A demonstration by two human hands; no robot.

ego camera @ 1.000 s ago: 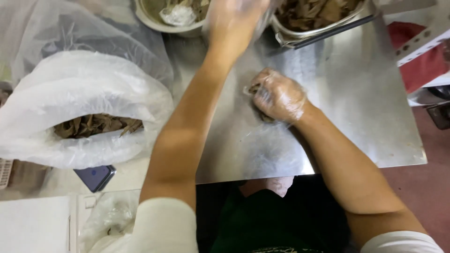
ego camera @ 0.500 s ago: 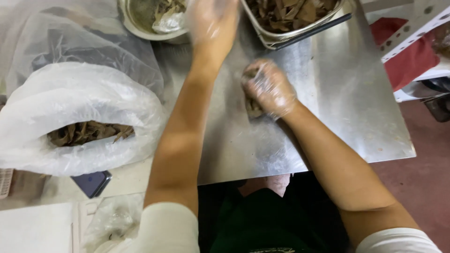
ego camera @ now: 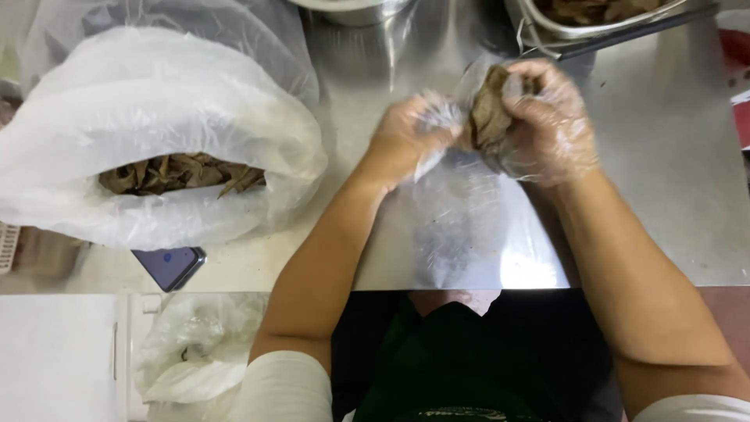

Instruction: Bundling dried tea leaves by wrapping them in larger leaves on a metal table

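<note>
Hands working a brown wad above a steel surface

Head view. Steel surface [ego camera: 672, 180], shiny, fills the upper right of the frame; person's dark apron below its near edge. Both hands wear thin clear plastic gloves and meet over the middle of the surface.

Right hand [ego camera: 551, 121]: fingers curled tight around a wad of brown dried leaves [ego camera: 488, 113], held up off the surface. The wad sits between the two hands, mostly inside the right-hand grasp.

Left hand [ego camera: 410, 137]: fingers bent and pinched against the left side of the wad, with crinkled clear film bunched at the fingertips. Motion blur here; exact grip on the film cannot be told. A thin clear plastic sheet [ego camera: 461, 219] lies or hangs just below the hands, over the surface, reaching toward the near edge.

Left of the arms: large white plastic bag [ego camera: 156, 109], mouth open, more brown dried leaves [ego camera: 180, 173] showing inside. It rests on the surface, well apart from the hands.

Top edge: metal tray [ego camera: 594, 23] holding brown leaves, just beyond the right hand; part of a round metal bowl [ego camera: 351, 8] to its left, cut off by the frame.

Near edge, lower left: dark phone [ego camera: 168, 266] lying flat just under the big bag. Below it a smaller crumpled clear bag [ego camera: 195, 352], beside the left sleeve.
</note>
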